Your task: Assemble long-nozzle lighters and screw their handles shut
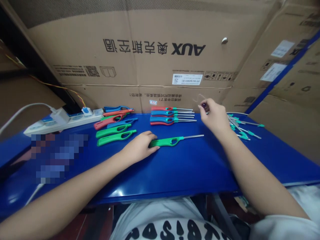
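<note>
My left hand is closed around the rear of a green long-necked lighter, which has a metal tube pointing right. My right hand is raised above the table, thumb and fingers pinched together. A small dark spot and a faint thin loop show at its fingertips; what it holds I cannot make out. Behind the green lighter lies a stack of red and blue lighters with tubes fitted. Left of them are several lighter handles without tubes, in green, red and blue.
Loose metal tubes with teal ends lie in a pile beyond my right wrist. A white power strip with plugs stands at the back left. Upright cardboard walls off the back of the blue table. A blurred patch covers the left side.
</note>
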Available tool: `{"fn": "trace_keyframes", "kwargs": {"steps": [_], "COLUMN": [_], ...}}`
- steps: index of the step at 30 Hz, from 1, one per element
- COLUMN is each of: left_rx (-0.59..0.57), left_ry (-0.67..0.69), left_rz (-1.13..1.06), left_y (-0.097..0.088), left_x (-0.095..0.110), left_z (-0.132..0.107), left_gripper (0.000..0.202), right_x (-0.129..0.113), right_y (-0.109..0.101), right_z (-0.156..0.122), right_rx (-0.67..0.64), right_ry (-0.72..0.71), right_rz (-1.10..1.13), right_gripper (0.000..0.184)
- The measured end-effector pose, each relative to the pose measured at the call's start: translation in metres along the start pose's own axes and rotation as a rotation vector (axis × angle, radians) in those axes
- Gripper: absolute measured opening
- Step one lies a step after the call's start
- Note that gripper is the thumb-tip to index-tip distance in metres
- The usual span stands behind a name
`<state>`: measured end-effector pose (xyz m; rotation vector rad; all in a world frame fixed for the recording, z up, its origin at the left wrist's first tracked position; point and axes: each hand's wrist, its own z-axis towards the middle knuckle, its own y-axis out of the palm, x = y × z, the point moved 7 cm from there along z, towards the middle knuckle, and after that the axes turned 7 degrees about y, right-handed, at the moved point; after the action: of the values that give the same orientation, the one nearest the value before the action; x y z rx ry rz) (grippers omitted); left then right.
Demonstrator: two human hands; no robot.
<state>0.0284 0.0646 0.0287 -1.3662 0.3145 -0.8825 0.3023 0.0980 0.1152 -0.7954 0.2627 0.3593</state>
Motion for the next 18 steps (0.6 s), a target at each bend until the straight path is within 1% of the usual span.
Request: {"fn": "trace_keyframes", "kwargs": {"steps": [2,3,5,8,11,14,18], "left_rx": [-0.013,-0.021,-0.026,0.025,0.114,0.179,0.194], "left_ry": [0.016,0.031,0.069,0.138,0.210,0.205,0.155], "left_rz": [0.055,0.070,0.077,0.091,0.178,0.197,0.162], "left_y": [0.005,0.008,0.011,0.004,-0.011,-0.024,-0.030], "left_x": [0.001,0.002,0.001,-0.006,-0.018,-0.040,-0.068], "left_z": [0.003,0.005,0.009,0.018,0.030,0.045,0.065], "left_gripper": [0.028,0.028,0.028,0.031,0.035,0.034,0.032], "right_x": [0.029,0.039,0.052,0.057,0.058,0.059,0.059], "right_y": [0.005,0.007,0.010,0.012,0.018,0.020,0.019], "right_z": [0.002,0.002,0.001,0.002,0.002,0.001,0.000], "right_rx": [-0.048,-0.070,-0.093,-0.123,-0.190,-0.212,-0.212], "right_ry": [0.076,0.107,0.148,0.170,0.182,0.189,0.202], "right_rz": [-0.077,-0.096,-0.104,-0.117,-0.158,-0.170,-0.165], "right_gripper": [0.010,0.009,0.007,0.007,0.007,0.008,0.007]}}
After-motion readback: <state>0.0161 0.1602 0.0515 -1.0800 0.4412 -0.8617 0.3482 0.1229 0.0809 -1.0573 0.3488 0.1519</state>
